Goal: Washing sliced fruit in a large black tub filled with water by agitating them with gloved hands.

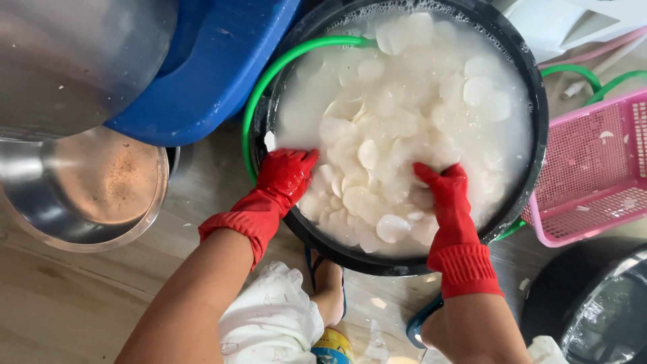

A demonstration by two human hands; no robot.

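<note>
A round black tub (536, 101) holds cloudy white water full of thin, pale round slices (384, 121). Both my hands wear red rubber gloves. My left hand (286, 176) rests over the tub's near-left rim, fingers dipping into the slices. My right hand (445, 195) reaches into the near-right part of the tub, its fingers buried among the slices, so whether it grips any cannot be seen. A green hose (283, 64) curves over the tub's left rim into the water.
A steel bowl (87, 195) and a large steel pot (74, 61) sit at left, beside a blue plastic bin (216, 67). A pink plastic basket (593, 168) stands right of the tub. Another dark tub (593, 310) is at bottom right. My feet in sandals (327, 290) stand on the wet floor.
</note>
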